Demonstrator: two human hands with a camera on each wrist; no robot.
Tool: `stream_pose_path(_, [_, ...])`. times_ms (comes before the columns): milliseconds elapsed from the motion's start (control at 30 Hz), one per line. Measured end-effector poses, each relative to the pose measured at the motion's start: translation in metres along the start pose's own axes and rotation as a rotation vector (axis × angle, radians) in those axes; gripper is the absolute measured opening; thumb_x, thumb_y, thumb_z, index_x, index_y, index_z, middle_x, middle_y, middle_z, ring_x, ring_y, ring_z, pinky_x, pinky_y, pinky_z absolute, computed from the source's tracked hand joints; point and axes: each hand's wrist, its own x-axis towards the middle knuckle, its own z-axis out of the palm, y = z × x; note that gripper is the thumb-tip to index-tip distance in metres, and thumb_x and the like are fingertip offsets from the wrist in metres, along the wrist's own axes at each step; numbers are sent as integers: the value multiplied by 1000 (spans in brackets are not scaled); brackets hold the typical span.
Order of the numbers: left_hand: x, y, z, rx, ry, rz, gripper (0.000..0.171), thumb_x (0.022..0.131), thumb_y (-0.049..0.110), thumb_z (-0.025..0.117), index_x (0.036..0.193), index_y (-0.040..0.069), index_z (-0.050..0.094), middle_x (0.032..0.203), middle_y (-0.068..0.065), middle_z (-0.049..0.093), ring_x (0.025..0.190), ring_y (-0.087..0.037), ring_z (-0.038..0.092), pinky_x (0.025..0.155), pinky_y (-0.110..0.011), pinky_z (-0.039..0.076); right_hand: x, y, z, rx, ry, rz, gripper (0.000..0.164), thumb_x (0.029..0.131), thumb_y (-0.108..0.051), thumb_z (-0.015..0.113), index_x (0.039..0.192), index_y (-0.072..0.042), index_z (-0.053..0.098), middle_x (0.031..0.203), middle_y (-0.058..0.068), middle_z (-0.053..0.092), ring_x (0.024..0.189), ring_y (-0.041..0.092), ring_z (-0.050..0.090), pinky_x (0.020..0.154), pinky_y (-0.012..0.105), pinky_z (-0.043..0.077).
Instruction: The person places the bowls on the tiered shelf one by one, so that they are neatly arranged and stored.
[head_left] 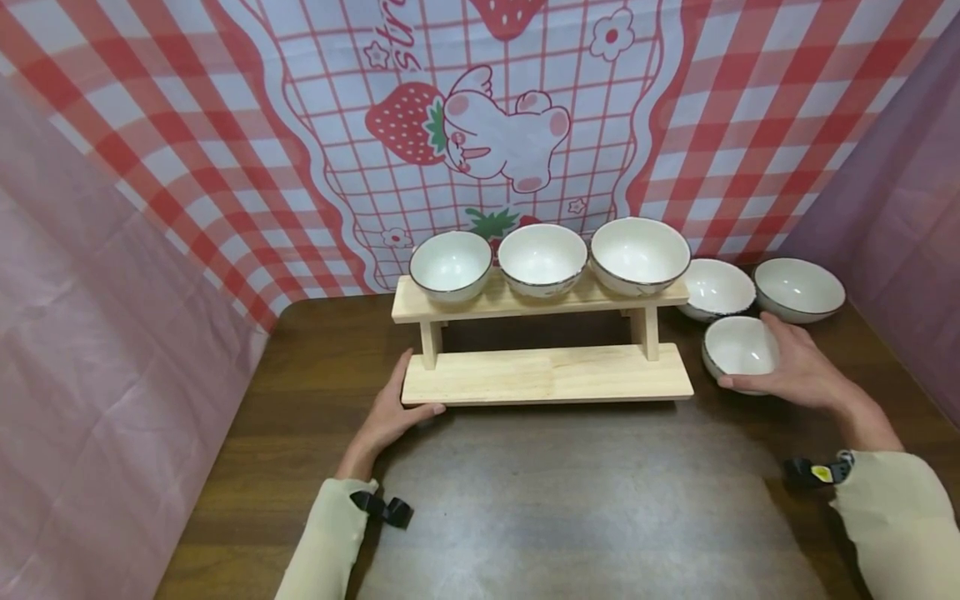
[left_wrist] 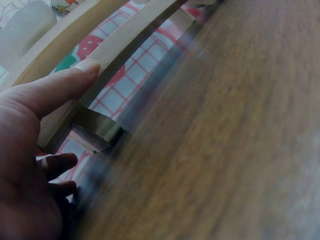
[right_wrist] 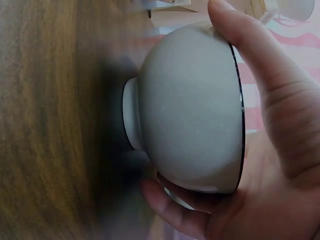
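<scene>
A two-tier wooden shelf [head_left: 547, 375] stands on the table. My left hand [head_left: 390, 408] grips the left end of its lower board, the thumb [left_wrist: 75, 80] along the front edge and the other fingers around the end. To the right of the shelf, my right hand [head_left: 806, 367] holds a small white bowl [head_left: 738, 348] with a dark rim. Its thumb and fingers span the bowl's sides, as the right wrist view shows. The held bowl [right_wrist: 195, 110] is upright, its foot close over the table.
On the upper board three white bowls stand in a row: a left one [head_left: 452, 265], a middle one [head_left: 543, 258] and a larger right one [head_left: 640, 252]. Two more bowls, one [head_left: 716, 287] near the shelf and one [head_left: 799, 287] farther right, stand behind the held bowl. A checked cloth [head_left: 247, 167] hangs behind.
</scene>
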Motion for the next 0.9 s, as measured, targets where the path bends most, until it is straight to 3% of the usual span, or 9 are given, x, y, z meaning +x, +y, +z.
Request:
stream_pose_path(433, [-2, 1, -1, -8, -2, -4, 111, 80, 32, 85, 163, 22, 12, 166, -13, 28, 152, -34, 28, 122, -57, 26, 1, -2, 1, 3, 6, 1, 127, 66, -35, 91, 151, 17, 12, 138, 48, 31, 123, 60, 31, 93, 73, 34])
stream_pose_path(900, [0, -1, 0, -6, -3, 11, 111, 80, 33, 84, 163, 18, 11, 166, -13, 28, 153, -33, 28, 123, -56, 26, -1, -3, 3, 7, 55, 47, 118, 68, -39, 90, 149, 14, 24, 129, 43, 43, 109, 54, 46, 83, 65, 40])
